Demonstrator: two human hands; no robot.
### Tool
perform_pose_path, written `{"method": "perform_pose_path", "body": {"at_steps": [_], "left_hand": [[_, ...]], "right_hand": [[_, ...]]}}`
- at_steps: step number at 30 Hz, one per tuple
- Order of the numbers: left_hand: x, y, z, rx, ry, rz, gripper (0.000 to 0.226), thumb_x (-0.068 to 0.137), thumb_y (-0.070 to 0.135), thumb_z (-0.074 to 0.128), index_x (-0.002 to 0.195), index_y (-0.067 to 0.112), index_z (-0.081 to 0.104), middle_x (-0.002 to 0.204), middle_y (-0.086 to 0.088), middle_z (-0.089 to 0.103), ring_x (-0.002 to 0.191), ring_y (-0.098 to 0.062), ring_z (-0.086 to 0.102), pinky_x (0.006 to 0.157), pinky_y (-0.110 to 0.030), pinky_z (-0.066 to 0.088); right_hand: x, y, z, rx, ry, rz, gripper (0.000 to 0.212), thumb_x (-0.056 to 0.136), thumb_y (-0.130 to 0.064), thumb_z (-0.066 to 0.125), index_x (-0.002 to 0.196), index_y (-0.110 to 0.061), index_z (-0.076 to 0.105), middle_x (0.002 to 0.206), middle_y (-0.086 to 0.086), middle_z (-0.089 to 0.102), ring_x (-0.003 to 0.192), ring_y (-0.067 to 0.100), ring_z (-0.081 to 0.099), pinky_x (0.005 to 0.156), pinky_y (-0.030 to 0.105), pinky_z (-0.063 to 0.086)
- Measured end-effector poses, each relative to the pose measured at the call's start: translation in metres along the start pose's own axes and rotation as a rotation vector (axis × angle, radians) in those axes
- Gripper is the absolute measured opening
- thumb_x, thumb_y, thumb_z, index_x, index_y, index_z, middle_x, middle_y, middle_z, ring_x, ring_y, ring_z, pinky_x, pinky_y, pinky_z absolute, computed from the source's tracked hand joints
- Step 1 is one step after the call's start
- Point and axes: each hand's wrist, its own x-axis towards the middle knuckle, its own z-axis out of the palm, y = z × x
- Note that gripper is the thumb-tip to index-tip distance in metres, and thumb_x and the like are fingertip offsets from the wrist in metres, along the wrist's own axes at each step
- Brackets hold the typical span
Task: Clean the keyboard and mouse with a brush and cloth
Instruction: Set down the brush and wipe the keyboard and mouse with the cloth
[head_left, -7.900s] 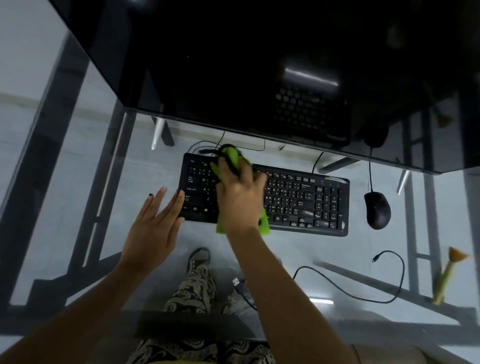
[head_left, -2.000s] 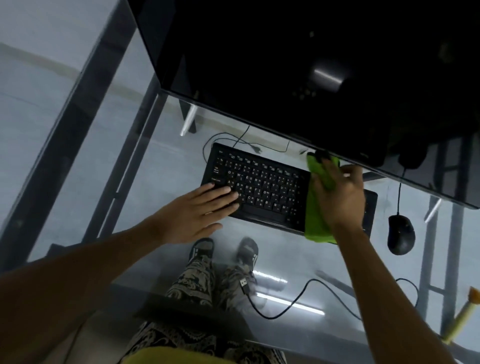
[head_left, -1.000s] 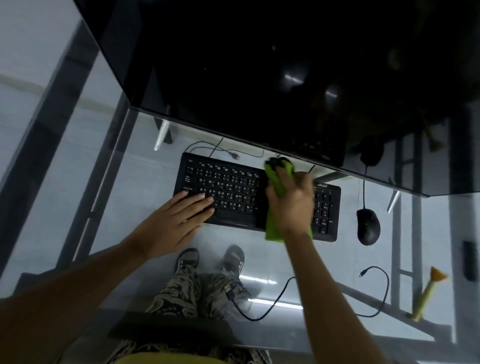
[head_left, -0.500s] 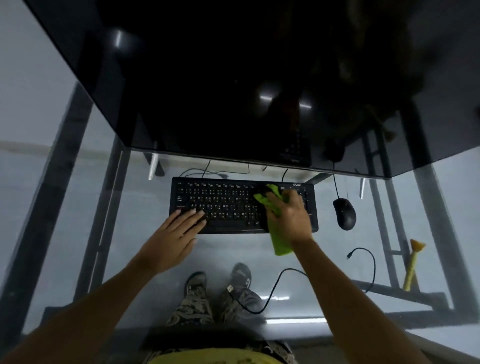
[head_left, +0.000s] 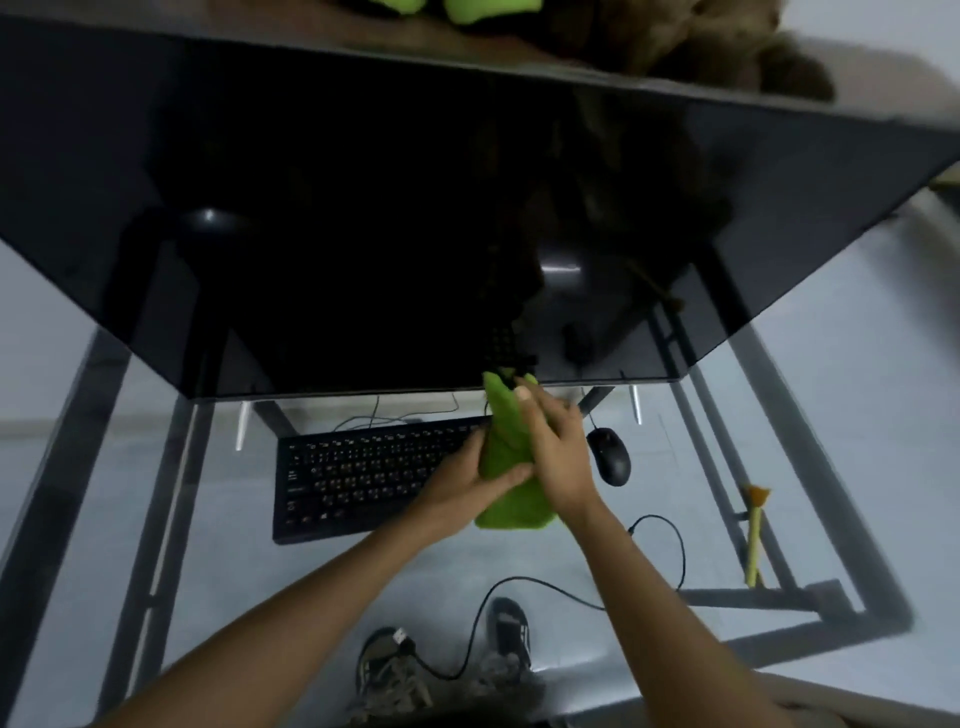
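Black keyboard (head_left: 363, 475) on the glass desk awaits wiping as a green cloth (head_left: 506, 467), best refolded flat, is gripped by both the left hand (head_left: 467, 486) and right hand (head_left: 558, 457).

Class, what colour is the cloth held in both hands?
Bright green cloth, plain with no pattern, seen in the head view.

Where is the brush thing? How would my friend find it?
Start at the black keyboard on the glass desk and go right, past the black mouse. Near the desk's right edge lies the brush: a thin yellow-green stick with an orange tip, the only bright thing there.
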Motion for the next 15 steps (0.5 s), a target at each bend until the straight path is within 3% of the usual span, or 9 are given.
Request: {"method": "perform_pose_path", "body": {"at_steps": [3, 5, 6, 7, 9, 11, 13, 15], "left_hand": [[0.018, 0.036, 0.041, -0.213, 0.157, 0.081, 0.067, 0.064, 0.045, 0.081, 0.119, 0.035, 0.045, 0.115, 0.015, 0.061, 0.108, -0.001, 0.06, 0.09, -0.019, 0.048], [0.026, 0.048, 0.061, -0.221, 0.202, 0.114, 0.06, 0.067, 0.019, 0.085, 0.111, 0.035, 0.048, 0.112, 0.015, 0.062, 0.104, 0.003, 0.06, 0.086, -0.014, 0.047], [0.033, 0.057, 0.078, -0.232, 0.2, 0.104, 0.057, 0.067, 0.016, 0.084, 0.109, 0.034, 0.049, 0.11, 0.012, 0.063, 0.103, 0.0, 0.061, 0.085, -0.017, 0.048], [0.037, 0.059, 0.087, -0.254, 0.206, 0.056, 0.054, 0.07, 0.016, 0.082, 0.111, 0.03, 0.051, 0.11, 0.008, 0.065, 0.103, -0.005, 0.062, 0.086, -0.021, 0.049], [0.044, 0.066, 0.104, -0.365, 0.206, -0.049, 0.041, 0.08, 0.012, 0.071, 0.117, 0.018, 0.054, 0.11, -0.004, 0.067, 0.102, -0.018, 0.064, 0.085, -0.029, 0.051], [0.055, 0.083, 0.134, -0.5, 0.195, -0.137, 0.03, 0.087, 0.006, 0.058, 0.115, 0.017, 0.058, 0.104, -0.007, 0.069, 0.095, -0.023, 0.066, 0.077, -0.031, 0.053], [0.066, 0.098, 0.162, -0.551, 0.175, -0.211, 0.023, 0.086, 0.006, 0.055, 0.104, 0.018, 0.065, 0.092, -0.006, 0.072, 0.084, -0.023, 0.068, 0.065, -0.028, 0.055], [0.081, 0.104, 0.185, -0.554, 0.14, -0.286, 0.017, 0.083, 0.013, 0.058, 0.096, 0.013, 0.069, 0.09, -0.012, 0.073, 0.084, -0.031, 0.068, 0.067, -0.035, 0.057]], "right_hand": [[0.002, -0.006, -0.036, 0.473, -0.008, 0.094, 0.031, 0.097, -0.032, 0.046, 0.125, -0.036, 0.059, 0.126, -0.002, 0.062, 0.117, 0.012, 0.058, 0.1, 0.032, 0.046], [0.003, 0.001, -0.069, 0.545, 0.073, 0.106, 0.042, 0.088, -0.017, 0.058, 0.124, -0.039, 0.057, 0.124, 0.0, 0.058, 0.116, 0.02, 0.058, 0.096, 0.04, 0.05], [0.002, 0.008, -0.091, 0.527, 0.142, 0.128, 0.049, 0.083, -0.014, 0.064, 0.126, -0.038, 0.055, 0.127, 0.002, 0.055, 0.116, 0.021, 0.058, 0.095, 0.042, 0.051], [0.003, 0.015, -0.104, 0.485, 0.191, 0.187, 0.056, 0.08, -0.017, 0.07, 0.13, -0.034, 0.05, 0.13, 0.003, 0.051, 0.115, 0.022, 0.058, 0.095, 0.044, 0.051], [0.003, 0.029, -0.123, 0.373, 0.206, 0.393, 0.084, 0.069, -0.041, 0.08, 0.139, -0.021, 0.039, 0.131, 0.006, 0.052, 0.113, 0.025, 0.059, 0.096, 0.047, 0.051], [0.006, 0.048, -0.158, 0.407, 0.099, 0.564, 0.104, 0.056, -0.062, 0.081, 0.136, -0.008, 0.043, 0.125, 0.009, 0.061, 0.107, 0.027, 0.064, 0.091, 0.047, 0.053], [0.007, 0.068, -0.192, 0.481, -0.017, 0.654, 0.071, 0.072, -0.058, 0.073, 0.12, -0.007, 0.06, 0.111, 0.011, 0.07, 0.098, 0.028, 0.069, 0.082, 0.045, 0.056], [0.006, 0.089, -0.221, 0.567, -0.027, 0.653, 0.046, 0.086, -0.045, 0.065, 0.118, -0.012, 0.062, 0.11, 0.012, 0.071, 0.097, 0.03, 0.069, 0.08, 0.048, 0.057]]}}
